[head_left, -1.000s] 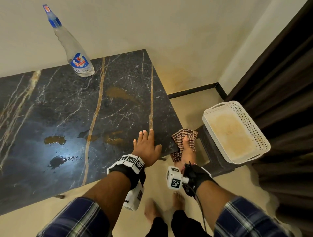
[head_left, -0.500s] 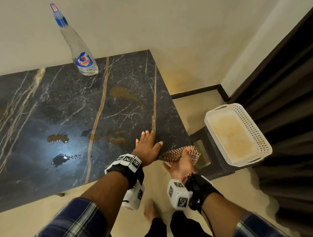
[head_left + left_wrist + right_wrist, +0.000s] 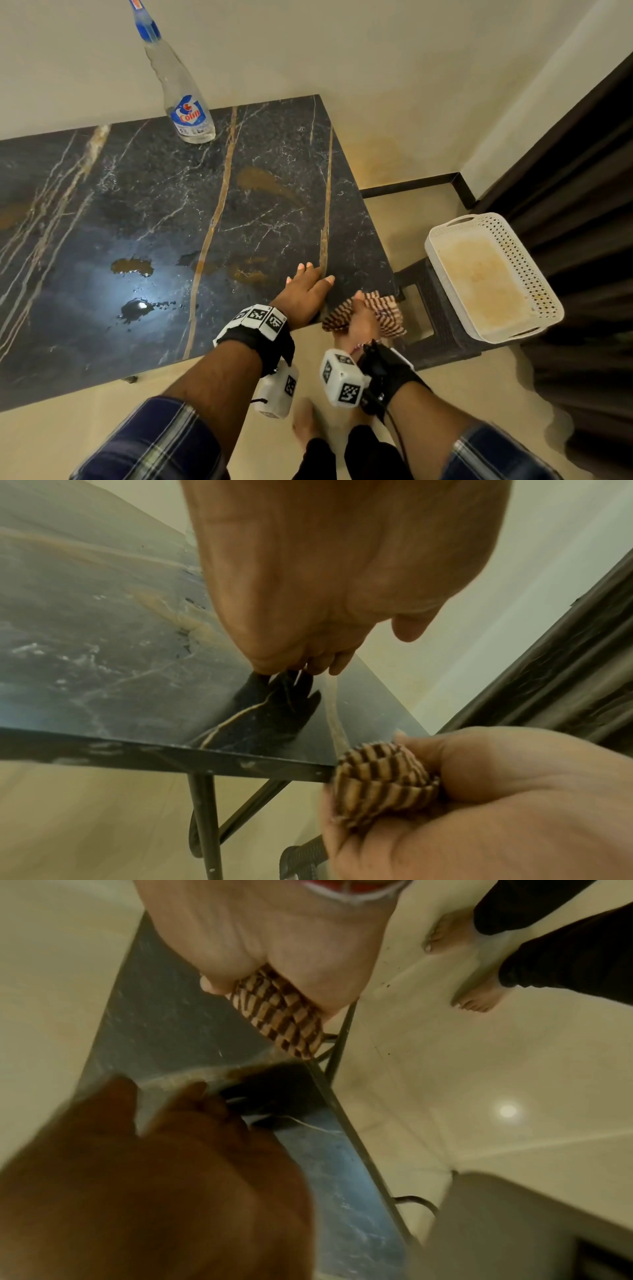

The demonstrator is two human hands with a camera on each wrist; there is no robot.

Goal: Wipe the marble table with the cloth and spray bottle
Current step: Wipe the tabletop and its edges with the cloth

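The dark marble table (image 3: 164,212) has gold veins and wet brown patches (image 3: 132,265) near its front. A clear spray bottle (image 3: 186,99) with a blue nozzle stands at the table's back edge, far from both hands. My left hand (image 3: 305,284) lies flat, fingers straight, on the marble by the front right corner; the left wrist view shows this hand (image 3: 329,664) from beneath. My right hand (image 3: 359,318) grips a bunched brown-and-cream checked cloth (image 3: 385,310) just off that corner. The cloth (image 3: 380,780) touches the table's edge and shows again (image 3: 284,1018) in the right wrist view.
A white perforated tray (image 3: 529,270) sits on a dark stool (image 3: 435,308) right of the table. Dark curtains (image 3: 582,171) hang at far right. A cream wall runs behind the table. My bare feet (image 3: 305,421) stand on the tiled floor below the front edge.
My right hand has lifted the cloth off the stool and brought it left to the table's front right corner. The left hand has stayed flat on the marble.
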